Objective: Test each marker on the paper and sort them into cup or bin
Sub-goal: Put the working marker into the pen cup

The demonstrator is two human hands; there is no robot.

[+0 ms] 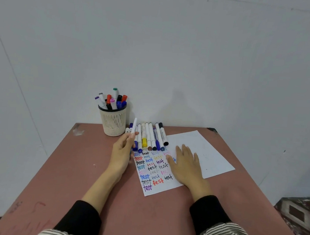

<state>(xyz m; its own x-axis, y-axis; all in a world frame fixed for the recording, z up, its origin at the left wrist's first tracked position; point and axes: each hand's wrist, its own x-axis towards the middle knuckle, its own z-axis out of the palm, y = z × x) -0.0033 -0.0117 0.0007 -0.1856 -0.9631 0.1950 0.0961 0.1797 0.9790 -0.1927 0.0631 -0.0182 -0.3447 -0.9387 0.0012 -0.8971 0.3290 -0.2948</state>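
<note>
Hands: left [122,150] pinches marker [134,126] upright; right [185,162] flat on paper [199,152].

My single head view looks forward and down, close over the reddish-brown tabletop [75,167], facing the pale wall [173,45].

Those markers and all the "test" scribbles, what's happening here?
A person is trying out markers one at a time. The left hand holds a white marker in its fingers, raised above the table, while the right hand rests flat on the paper, which is already covered with "test" in many colours. A row of markers lies at the paper's far edge, and the mesh cup beside it already holds several.
</note>
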